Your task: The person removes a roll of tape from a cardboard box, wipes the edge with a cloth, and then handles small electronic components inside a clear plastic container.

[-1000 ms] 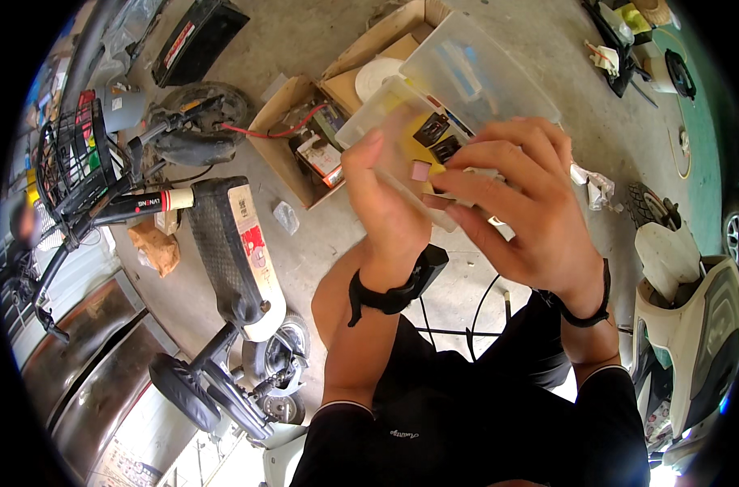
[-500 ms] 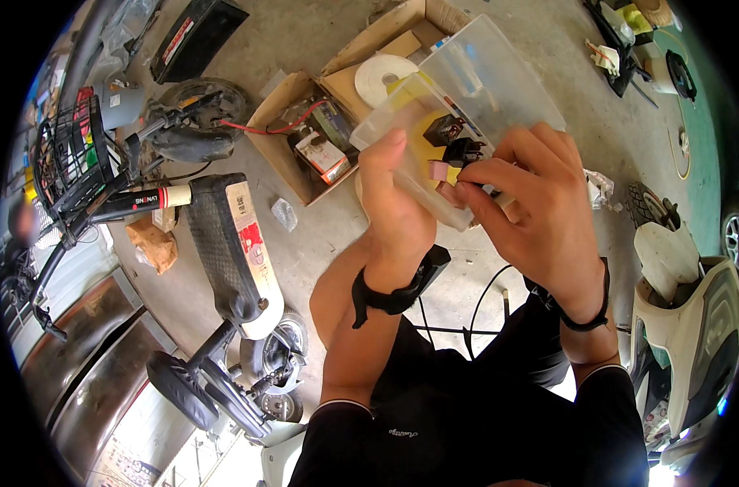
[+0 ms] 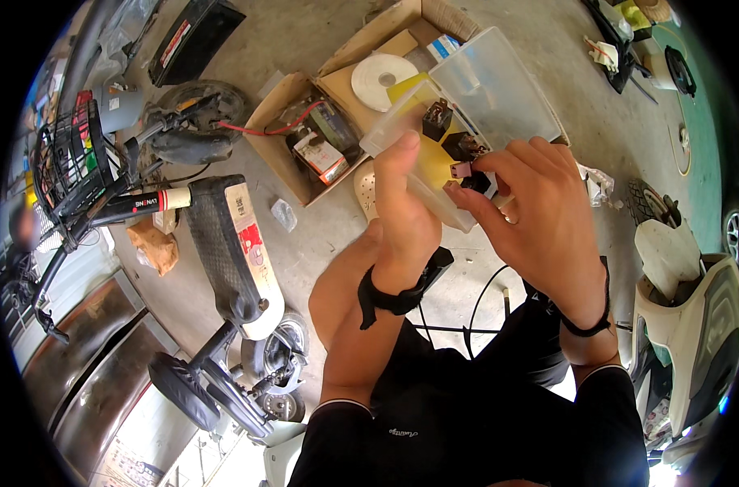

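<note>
Between the two hands, near the right fingertips, is a small pink piece [image 3: 461, 170]; the right hand [image 3: 544, 199] bends its thumb and forefinger around it, but whether they pinch it I cannot tell. It sits over a clear plastic box [image 3: 445, 208], whose lid [image 3: 499, 85] stands open beyond the right hand. The left hand [image 3: 408, 223] grasps the box from its near left side, thumb raised along the wall, other fingers hidden. Black blocky parts [image 3: 437, 119] lie inside, ahead of the right fingertips. Beyond the left hand, cardboard boxes [image 3: 284, 162] hold a white roll [image 3: 369, 81] and a red wire [image 3: 282, 131].
</note>
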The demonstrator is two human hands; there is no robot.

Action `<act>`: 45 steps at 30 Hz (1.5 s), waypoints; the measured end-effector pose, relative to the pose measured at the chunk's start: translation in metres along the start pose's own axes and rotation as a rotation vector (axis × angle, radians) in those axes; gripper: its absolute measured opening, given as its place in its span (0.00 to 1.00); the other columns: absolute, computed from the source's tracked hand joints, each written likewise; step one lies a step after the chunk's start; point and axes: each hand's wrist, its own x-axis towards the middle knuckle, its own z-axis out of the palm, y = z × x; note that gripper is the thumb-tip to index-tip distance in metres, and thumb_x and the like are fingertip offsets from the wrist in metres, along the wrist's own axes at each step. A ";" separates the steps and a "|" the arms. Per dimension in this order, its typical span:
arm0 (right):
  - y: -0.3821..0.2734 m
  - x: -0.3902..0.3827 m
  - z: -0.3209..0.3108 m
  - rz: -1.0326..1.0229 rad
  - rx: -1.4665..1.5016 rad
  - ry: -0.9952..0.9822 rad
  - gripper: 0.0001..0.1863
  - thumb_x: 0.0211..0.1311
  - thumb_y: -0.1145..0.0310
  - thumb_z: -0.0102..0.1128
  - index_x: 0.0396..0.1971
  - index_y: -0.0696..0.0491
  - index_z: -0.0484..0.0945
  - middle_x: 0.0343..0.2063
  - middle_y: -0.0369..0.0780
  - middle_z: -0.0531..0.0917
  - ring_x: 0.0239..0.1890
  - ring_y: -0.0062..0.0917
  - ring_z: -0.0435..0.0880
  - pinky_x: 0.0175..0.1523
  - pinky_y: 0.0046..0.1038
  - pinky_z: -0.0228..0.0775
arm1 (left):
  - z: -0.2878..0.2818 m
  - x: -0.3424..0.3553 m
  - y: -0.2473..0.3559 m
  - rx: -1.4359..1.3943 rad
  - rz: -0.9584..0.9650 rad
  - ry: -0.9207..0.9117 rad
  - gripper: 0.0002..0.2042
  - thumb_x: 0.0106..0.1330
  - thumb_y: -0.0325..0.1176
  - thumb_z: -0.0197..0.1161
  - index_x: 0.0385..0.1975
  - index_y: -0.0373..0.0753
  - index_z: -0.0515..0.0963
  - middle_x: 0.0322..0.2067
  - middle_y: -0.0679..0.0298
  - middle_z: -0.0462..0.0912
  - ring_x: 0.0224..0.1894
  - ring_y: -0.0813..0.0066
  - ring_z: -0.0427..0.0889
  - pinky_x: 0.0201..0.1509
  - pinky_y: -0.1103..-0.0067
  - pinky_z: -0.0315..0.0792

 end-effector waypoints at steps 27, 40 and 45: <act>0.007 0.006 -0.003 -0.211 0.257 0.040 0.11 0.41 0.80 0.66 0.28 0.55 0.76 0.33 0.38 0.81 0.44 0.37 0.75 0.46 0.33 0.68 | -0.014 0.005 0.003 -0.078 -0.069 0.029 0.30 0.56 0.54 0.45 0.50 0.34 0.69 0.42 0.62 0.75 0.40 0.73 0.72 0.40 0.81 0.67; 0.009 0.010 0.003 -0.203 0.127 0.258 0.14 0.40 0.82 0.64 0.30 0.54 0.77 0.28 0.36 0.79 0.36 0.34 0.74 0.39 0.31 0.68 | -0.007 0.001 0.011 -0.098 -0.047 0.044 0.26 0.58 0.50 0.46 0.47 0.35 0.72 0.34 0.64 0.75 0.34 0.78 0.72 0.29 0.83 0.65; 0.007 0.011 0.002 -0.260 0.138 0.245 0.13 0.42 0.84 0.61 0.29 0.54 0.77 0.27 0.36 0.79 0.35 0.34 0.73 0.39 0.31 0.68 | -0.012 0.004 0.008 -0.135 -0.028 0.017 0.25 0.58 0.48 0.46 0.47 0.35 0.72 0.33 0.64 0.76 0.33 0.79 0.73 0.27 0.84 0.67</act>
